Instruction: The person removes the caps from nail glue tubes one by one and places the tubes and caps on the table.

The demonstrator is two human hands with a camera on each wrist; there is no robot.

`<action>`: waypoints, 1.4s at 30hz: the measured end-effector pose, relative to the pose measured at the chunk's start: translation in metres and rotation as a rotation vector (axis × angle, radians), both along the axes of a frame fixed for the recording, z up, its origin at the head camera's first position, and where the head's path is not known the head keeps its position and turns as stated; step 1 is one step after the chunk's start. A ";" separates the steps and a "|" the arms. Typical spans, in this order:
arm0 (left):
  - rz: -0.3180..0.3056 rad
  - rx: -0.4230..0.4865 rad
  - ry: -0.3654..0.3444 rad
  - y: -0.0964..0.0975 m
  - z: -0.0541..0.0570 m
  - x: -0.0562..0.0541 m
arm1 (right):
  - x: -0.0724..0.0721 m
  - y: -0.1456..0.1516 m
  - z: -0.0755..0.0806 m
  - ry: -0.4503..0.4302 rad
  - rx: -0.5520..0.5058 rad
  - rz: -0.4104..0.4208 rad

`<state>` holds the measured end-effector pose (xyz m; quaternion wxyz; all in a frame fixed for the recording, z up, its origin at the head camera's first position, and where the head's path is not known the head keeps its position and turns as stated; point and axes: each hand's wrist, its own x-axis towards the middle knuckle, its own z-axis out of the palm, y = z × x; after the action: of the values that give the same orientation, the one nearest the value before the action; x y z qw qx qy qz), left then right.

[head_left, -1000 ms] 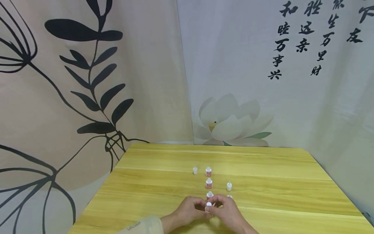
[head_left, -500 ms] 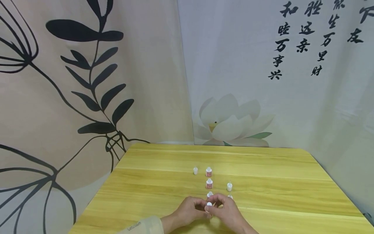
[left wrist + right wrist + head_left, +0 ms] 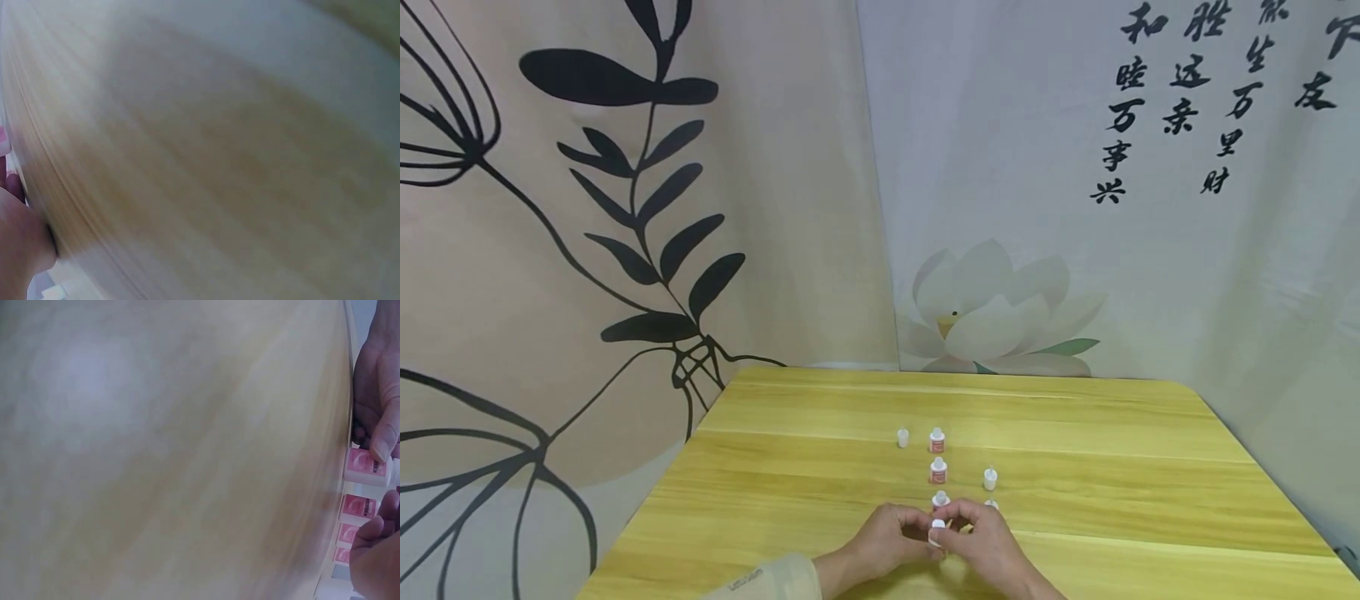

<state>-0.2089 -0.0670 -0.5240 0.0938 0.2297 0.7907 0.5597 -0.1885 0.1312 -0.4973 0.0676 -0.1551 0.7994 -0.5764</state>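
Note:
Both hands meet near the front of the table around a small white bottle with a pink label (image 3: 365,465). My left hand (image 3: 883,542) holds the bottle's body, its thumb lying on the label in the right wrist view. With thumb and index finger, my right hand (image 3: 988,546) pinches the white top (image 3: 937,525), which fingers partly cover. Directly behind stands a row of like bottles: a near one (image 3: 940,500) partly hidden by the right hand, a middle one (image 3: 938,471) and a far one (image 3: 937,440).
Right of the row stands a small white piece with a thin upright tip (image 3: 990,478); a similar piece (image 3: 992,505) shows partly behind the right hand. A white piece (image 3: 902,438) stands left of the far bottle. The wooden table (image 3: 775,467) meets a printed curtain (image 3: 805,250) behind.
Both hands stay at the same bottle, with only slight finger movement around its top. The head view has shifted very slightly; the other bottles and white pieces stand as before.

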 end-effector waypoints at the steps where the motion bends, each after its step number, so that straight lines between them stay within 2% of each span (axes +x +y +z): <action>1: 0.001 -0.001 0.001 0.000 0.000 0.000 | 0.000 0.000 0.000 -0.001 -0.003 0.001; 6: 0.024 -0.007 -0.020 0.002 0.003 0.000 | 0.000 0.000 0.000 0.006 -0.021 0.005; 11: 0.046 -0.004 -0.042 0.002 0.003 0.001 | 0.000 0.000 0.000 0.013 0.009 -0.006; 23: 0.032 -0.007 -0.022 0.002 0.005 0.001 | -0.001 0.001 -0.001 0.008 0.009 0.009; 32: 0.046 -0.022 -0.032 0.002 0.006 0.003 | 0.000 -0.002 0.000 -0.021 -0.017 -0.002; 39: 0.041 -0.020 -0.029 0.005 0.015 0.007 | -0.001 0.000 -0.001 -0.017 -0.008 0.007; 42: 0.045 -0.029 -0.034 0.004 0.011 0.005 | -0.001 0.001 -0.001 -0.022 -0.016 0.009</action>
<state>-0.2041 -0.0627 -0.5130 0.0978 0.2010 0.8020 0.5539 -0.1895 0.1317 -0.4988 0.0776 -0.1528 0.7935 -0.5840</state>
